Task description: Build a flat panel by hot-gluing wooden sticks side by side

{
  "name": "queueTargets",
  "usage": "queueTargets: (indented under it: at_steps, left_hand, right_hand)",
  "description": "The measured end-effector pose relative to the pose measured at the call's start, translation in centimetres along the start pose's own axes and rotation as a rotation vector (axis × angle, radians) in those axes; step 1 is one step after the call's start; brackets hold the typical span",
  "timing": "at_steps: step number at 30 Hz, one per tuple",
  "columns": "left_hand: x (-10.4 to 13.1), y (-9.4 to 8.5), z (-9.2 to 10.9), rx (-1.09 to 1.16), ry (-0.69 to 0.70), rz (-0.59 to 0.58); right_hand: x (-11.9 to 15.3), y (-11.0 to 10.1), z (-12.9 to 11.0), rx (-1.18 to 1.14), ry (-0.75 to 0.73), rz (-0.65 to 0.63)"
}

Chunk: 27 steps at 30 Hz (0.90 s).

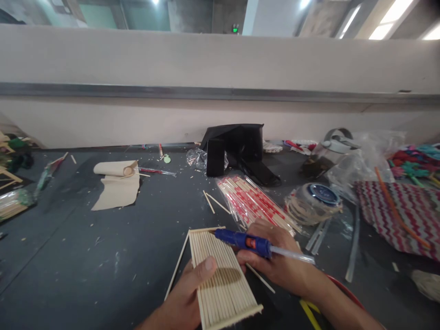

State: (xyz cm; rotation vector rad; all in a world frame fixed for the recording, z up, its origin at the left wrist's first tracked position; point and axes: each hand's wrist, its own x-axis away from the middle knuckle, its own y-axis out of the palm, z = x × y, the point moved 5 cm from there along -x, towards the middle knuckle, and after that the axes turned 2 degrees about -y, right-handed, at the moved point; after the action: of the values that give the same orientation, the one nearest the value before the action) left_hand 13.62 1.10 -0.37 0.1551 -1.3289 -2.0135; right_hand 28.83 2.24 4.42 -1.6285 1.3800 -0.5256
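Note:
My left hand [192,284] is closed on a flat panel of thin wooden sticks [225,282] laid side by side, thumb on top and fingers hidden beneath. A crosswise stick runs along each end of the panel. In my right hand [271,252] is a blue hot glue gun [242,239], a clear glue stick [292,255] jutting from its back. Its nozzle points left and meets, or nearly meets, the far crosswise stick [206,229]. Loose sticks lie on either side of the panel.
Beyond my right hand lie plastic-wrapped chopsticks [252,199] in red and white packaging. A jar with a blue lid [323,195], glue sticks [354,247] and a zigzag-patterned cloth [395,215] are at the right. A black box-like object [215,158] stands behind; a beige roll [117,183] lies left.

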Motion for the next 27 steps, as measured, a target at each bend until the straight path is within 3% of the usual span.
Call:
queueTargets:
  at_steps: [27]
  left_hand:
    - [0.06,-0.17,-0.08,0.035,-0.011,0.042]
  right_hand:
    - [-0.06,-0.25,-0.15,0.013,0.004,-0.003]
